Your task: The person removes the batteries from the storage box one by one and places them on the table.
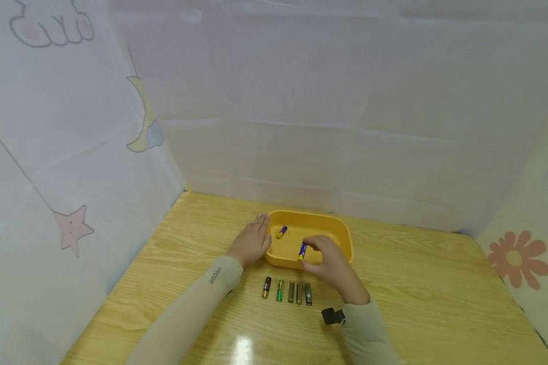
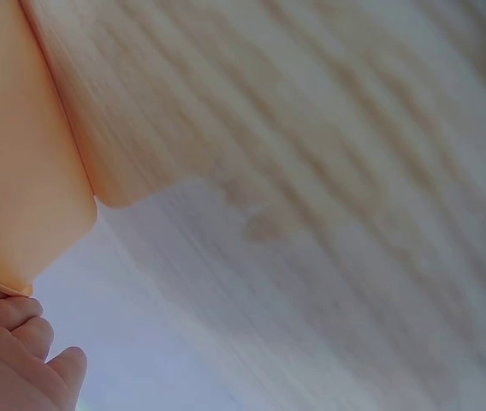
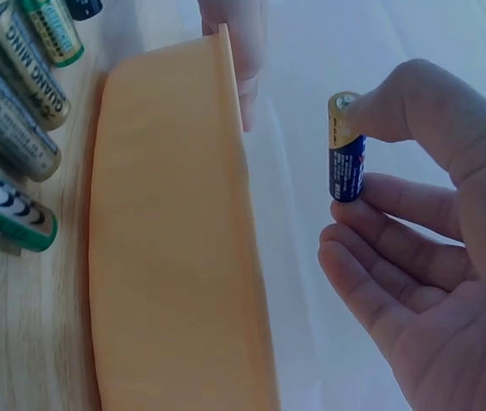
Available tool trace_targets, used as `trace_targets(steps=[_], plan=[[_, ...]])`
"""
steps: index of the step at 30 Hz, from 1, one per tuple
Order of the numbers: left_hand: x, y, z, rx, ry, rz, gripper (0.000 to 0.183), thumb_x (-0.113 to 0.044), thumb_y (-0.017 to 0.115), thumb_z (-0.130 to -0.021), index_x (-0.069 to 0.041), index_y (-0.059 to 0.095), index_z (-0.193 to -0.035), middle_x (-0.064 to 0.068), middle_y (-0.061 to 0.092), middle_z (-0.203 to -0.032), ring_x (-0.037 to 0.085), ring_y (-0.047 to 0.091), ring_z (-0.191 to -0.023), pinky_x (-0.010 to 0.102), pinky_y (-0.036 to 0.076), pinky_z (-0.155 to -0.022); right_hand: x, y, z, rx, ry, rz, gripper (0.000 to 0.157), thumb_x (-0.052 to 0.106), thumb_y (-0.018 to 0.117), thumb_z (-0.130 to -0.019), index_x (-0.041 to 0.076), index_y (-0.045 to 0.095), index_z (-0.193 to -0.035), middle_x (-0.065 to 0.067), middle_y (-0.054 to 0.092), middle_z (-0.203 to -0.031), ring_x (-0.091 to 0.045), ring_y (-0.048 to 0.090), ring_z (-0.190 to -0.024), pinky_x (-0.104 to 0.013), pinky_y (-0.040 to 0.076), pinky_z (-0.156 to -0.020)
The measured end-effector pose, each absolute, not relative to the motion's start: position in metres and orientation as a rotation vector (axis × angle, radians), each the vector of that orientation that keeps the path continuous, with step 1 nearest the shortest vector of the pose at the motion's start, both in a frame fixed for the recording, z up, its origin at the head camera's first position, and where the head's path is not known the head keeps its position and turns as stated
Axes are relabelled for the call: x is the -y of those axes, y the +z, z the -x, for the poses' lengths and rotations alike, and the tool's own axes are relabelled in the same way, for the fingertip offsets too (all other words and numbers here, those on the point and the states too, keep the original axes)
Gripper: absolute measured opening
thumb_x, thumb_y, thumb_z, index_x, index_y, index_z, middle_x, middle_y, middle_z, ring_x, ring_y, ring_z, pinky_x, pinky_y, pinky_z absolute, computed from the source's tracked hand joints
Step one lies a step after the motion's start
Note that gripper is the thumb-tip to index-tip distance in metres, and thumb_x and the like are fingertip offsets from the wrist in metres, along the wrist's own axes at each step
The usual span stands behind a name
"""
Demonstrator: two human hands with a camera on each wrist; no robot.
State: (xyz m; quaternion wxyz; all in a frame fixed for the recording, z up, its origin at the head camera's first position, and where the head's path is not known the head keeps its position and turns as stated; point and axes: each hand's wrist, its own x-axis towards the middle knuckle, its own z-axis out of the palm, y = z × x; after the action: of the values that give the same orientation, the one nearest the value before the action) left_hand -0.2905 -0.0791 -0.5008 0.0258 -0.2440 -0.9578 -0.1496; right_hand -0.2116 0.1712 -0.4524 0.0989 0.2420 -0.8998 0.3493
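Observation:
My right hand (image 1: 332,266) pinches a blue and yellow battery (image 1: 303,250) between thumb and fingertips, above the front part of a yellow tray (image 1: 342,230). In the right wrist view the battery (image 3: 346,158) stands nearly upright, thumb on its gold end and fingers at the other. My left hand (image 1: 250,242) rests at the tray's left rim, fingers extended and touching it. In the left wrist view its fingertips (image 2: 33,334) show beside the rim. Inside the tray, near the left side, lies a purple and yellow battery (image 1: 281,232).
Several batteries lie side by side in front of the tray, among them a black and gold one (image 1: 267,287), a green one (image 1: 280,290) and a dark one (image 1: 308,294). The wooden table (image 1: 420,284) is bordered by pale printed sheets (image 1: 301,152).

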Motion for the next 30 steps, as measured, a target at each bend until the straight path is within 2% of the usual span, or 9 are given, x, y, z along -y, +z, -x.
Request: trace_targets(steps=[6,12,18,24,30], plan=[[0.078,-0.501,0.291,2.950,-0.448,0.756,0.063,-0.032,0.030,-0.109,0.002,0.016,-0.160,0.017,0.016,-0.167,0.031,0.015,-0.155,0.049,0.020,-0.125,-0.180,-0.454,0.206,2.723,1.055,-0.709,0.046,0.009,0.079,-0.086,-0.004,0.064,-0.128,-0.017,0.064,-0.124,-0.038,0.062,-0.110,-0.054,0.054,-0.094],[0.078,-0.501,0.292,2.962,-0.438,0.750,0.063,-0.032,0.029,-0.109,0.001,0.015,-0.161,0.017,0.015,-0.168,0.030,0.014,-0.155,0.048,0.019,-0.125,-0.188,-0.456,0.200,2.764,1.007,-0.729,0.045,0.008,0.079,-0.086,-0.002,0.065,-0.127,-0.013,0.065,-0.122,-0.033,0.063,-0.109,-0.050,0.055,-0.093],[0.078,-0.502,0.291,2.968,-0.460,0.734,0.063,-0.032,0.031,-0.110,0.000,0.014,-0.161,0.016,0.015,-0.168,0.029,0.013,-0.155,0.048,0.019,-0.125,-0.193,-0.457,0.193,2.787,1.017,-0.762,0.043,0.009,0.080,-0.086,-0.001,0.066,-0.125,-0.011,0.066,-0.120,-0.033,0.063,-0.108,-0.051,0.055,-0.093],[0.078,-0.502,0.291,2.970,-0.450,0.733,0.064,-0.036,0.026,-0.110,-0.001,0.013,-0.161,0.015,0.014,-0.168,0.028,0.012,-0.155,0.047,0.018,-0.125,-0.198,-0.459,0.188,2.811,0.997,-0.804,0.041,0.009,0.080,-0.084,0.000,0.067,-0.123,-0.009,0.066,-0.119,-0.033,0.063,-0.108,-0.050,0.056,-0.092],[0.078,-0.500,0.289,2.978,-0.461,0.736,0.063,-0.033,0.029,-0.109,0.000,0.013,-0.161,0.015,0.013,-0.168,0.028,0.012,-0.155,0.046,0.017,-0.126,-0.203,-0.460,0.182,2.812,0.943,-0.845,0.040,0.007,0.079,-0.083,-0.002,0.067,-0.121,-0.008,0.067,-0.117,-0.031,0.064,-0.105,-0.046,0.057,-0.090]])
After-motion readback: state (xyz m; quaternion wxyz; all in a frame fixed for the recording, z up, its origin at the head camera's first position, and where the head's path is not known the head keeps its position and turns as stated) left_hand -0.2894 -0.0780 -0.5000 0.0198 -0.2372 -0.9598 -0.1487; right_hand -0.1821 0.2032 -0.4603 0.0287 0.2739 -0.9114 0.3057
